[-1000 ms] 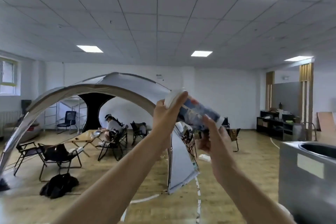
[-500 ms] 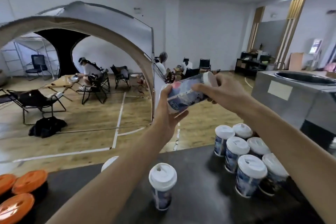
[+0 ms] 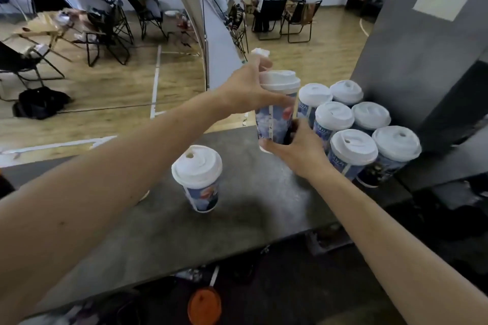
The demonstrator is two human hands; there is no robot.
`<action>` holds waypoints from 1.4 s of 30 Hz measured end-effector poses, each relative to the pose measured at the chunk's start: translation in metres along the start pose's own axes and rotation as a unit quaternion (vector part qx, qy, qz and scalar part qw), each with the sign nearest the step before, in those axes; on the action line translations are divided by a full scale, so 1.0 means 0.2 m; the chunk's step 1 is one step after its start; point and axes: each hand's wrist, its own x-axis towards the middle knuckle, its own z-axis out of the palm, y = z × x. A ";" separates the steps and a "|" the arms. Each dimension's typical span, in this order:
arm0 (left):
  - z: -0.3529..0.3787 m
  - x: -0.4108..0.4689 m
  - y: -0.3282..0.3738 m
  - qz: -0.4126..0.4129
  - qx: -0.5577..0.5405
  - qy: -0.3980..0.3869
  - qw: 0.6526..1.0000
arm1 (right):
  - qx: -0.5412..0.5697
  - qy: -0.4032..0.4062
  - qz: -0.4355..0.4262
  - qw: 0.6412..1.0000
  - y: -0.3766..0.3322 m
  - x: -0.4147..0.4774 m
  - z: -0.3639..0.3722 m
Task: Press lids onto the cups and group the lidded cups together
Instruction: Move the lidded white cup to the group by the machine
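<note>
The left hand [image 3: 245, 90] and right hand [image 3: 298, 148] clasped a white-lidded blue paper cup [image 3: 270, 120]; a hard shove might topple the 6 grouped cups [image 3: 334, 116].

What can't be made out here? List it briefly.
Head view:
- Held cup: base covered by the right hand, so contact with the counter cannot be told.
- White object behind the left hand: mostly hidden by its fingers; unidentifiable.
- Grouped cups: rear bodies hidden by front ones; print too blurred to read.
- Orange disc under the counter: blurred.
</note>
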 end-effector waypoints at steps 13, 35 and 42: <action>0.24 0.33 -0.26 0.006 0.203 -0.095 0.975 | 0.041 0.094 0.025 0.994 0.44 0.25 0.29; 0.38 0.62 -0.33 0.022 0.201 -0.131 0.971 | 0.043 0.120 -0.006 0.992 0.62 0.20 0.33; 0.22 0.41 -0.27 0.060 0.264 -0.089 0.959 | 0.017 0.082 -0.041 0.996 0.61 0.07 0.32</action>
